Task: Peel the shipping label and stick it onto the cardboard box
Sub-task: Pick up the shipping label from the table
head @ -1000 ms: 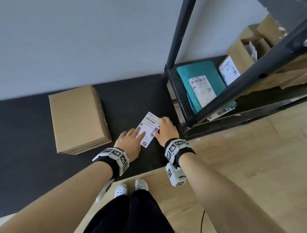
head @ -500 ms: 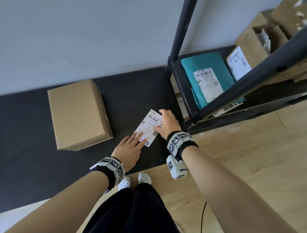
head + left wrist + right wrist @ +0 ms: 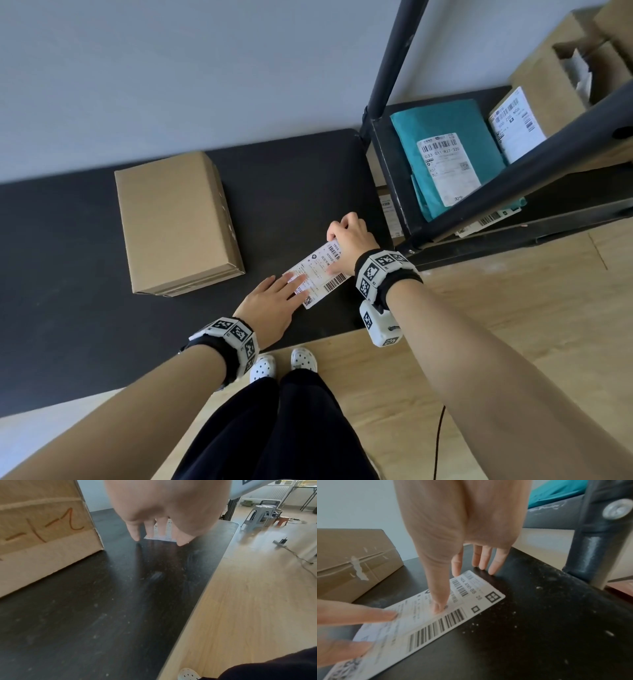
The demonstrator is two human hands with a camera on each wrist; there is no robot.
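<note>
A white shipping label with barcodes lies flat on the black table, near its front right corner. My left hand presses straight fingers on the label's near left end. My right hand covers the far end: its thumb presses the label mid-sheet, and the other fingertips touch down at the far edge. The plain brown cardboard box stands closed to the left, apart from both hands. In the left wrist view the box is close by and the label shows between my fingers.
A black metal rack stands just right of the table, holding a teal mailer bag and labelled cardboard parcels. A grey wall backs the table. Wooden floor and my feet lie beyond the front edge.
The label has turned to lie more crosswise. My right hand has moved up over its far end, and my left hand has slid back to its near end.
</note>
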